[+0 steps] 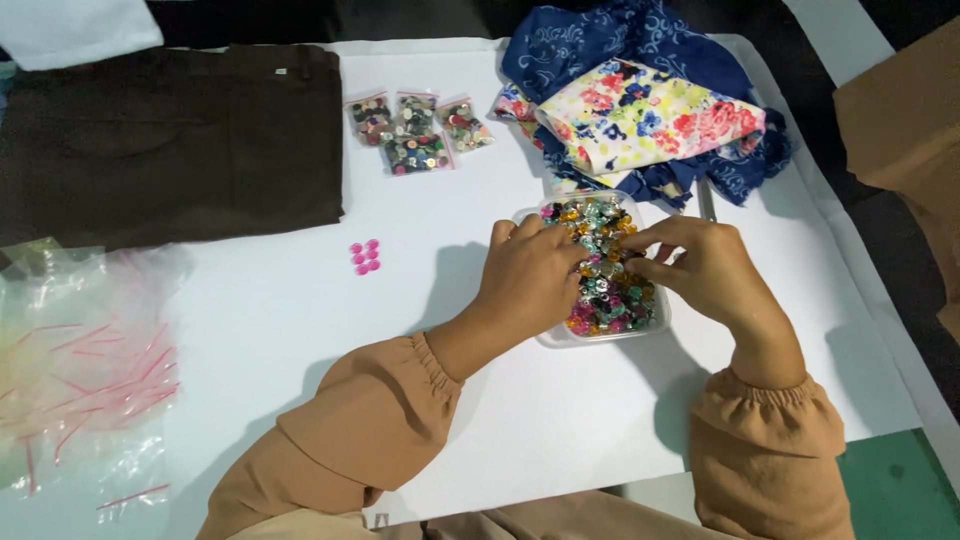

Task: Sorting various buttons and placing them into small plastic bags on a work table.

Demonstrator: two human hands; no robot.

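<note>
With both my left hand and right hand in the tub of buttons, fingertips pinched, I judge light picking avoids spills.

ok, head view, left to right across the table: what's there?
Clear bags → brown trousers → pink buttons → button packets → left hand → button tub → right hand, floral fabric lying behind the tub.

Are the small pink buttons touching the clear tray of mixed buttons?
Apart. The head view shows the pink buttons lying left of the clear tray, with bare white table between them.
</note>
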